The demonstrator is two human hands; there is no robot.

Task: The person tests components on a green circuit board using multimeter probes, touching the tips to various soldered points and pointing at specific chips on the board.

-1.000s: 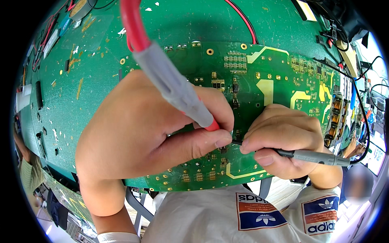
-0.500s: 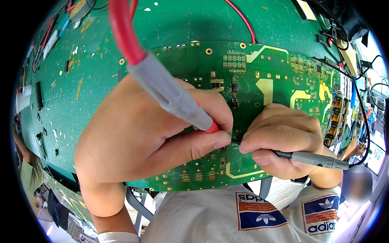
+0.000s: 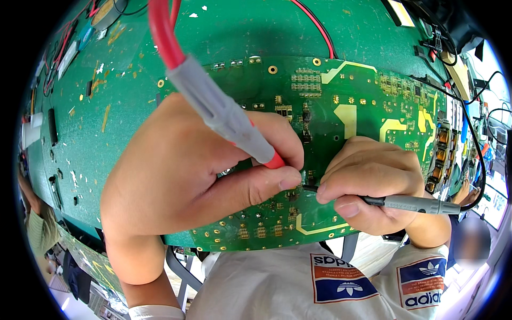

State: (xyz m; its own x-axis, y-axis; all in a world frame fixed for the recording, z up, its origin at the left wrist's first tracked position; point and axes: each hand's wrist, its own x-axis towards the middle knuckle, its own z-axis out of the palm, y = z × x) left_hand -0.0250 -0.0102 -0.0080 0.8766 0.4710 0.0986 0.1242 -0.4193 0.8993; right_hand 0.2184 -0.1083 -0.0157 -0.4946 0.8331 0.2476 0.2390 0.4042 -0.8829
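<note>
A large green circuit board (image 3: 256, 233) lies in front of me, with gold pads and small chips on its face. My left hand (image 3: 197, 165) is closed in a pinch round a red test probe (image 3: 217, 114) with a grey grip; its thick red lead rises past the top of the view. Just to the right, my right hand (image 3: 373, 181) pinches a black test probe (image 3: 416, 204) with a grey rear grip, pointing left. Both probe ends are close together over the board's middle. The red tip is hidden by my fingers, so contact cannot be told.
A green mat (image 3: 128, 74) covers the bench, with brown stains and white scraps. A red and black wire pair (image 3: 320, 26) runs to the board's far edge. The probe's black cable (image 3: 480, 160) curves at the right. Copper-coloured coils (image 3: 441, 154) line the board's right end. Other people sit at both sides.
My left hand has shifted slightly, and the red probe stands a little steeper, its end moved left. More of the board shows between the probe ends. My right hand is nearly still.
</note>
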